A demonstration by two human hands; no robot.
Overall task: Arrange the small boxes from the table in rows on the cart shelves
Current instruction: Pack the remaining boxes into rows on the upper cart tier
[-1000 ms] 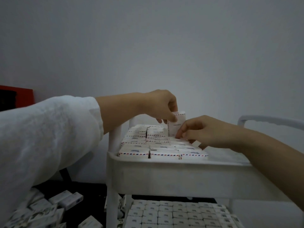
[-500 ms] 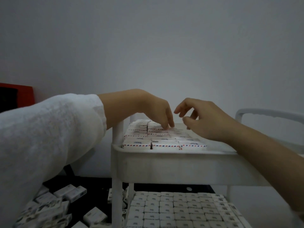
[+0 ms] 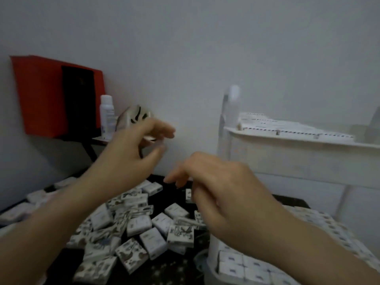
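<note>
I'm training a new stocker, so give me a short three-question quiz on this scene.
1. True or false: the right hand rests on the white plastic cart's top shelf.
2. The loose pile of small white printed cardboard boxes lies on: A) the dark table B) the red wall box C) the floor.
3. Fill in: the top shelf's boxes lie in neat ____.
Key: 1 false; 2 A; 3 rows.

- A red box [image 3: 41, 95] stands at 10 o'clock against the pale wall [image 3: 205, 48], with a black panel [image 3: 79, 99] on its front.
- 1 white bottle [image 3: 107, 115] stands upright at the box's 3 o'clock.
- A blurred white thing with black marks [image 3: 137, 117] sits at the bottle's 3 o'clock.
</note>
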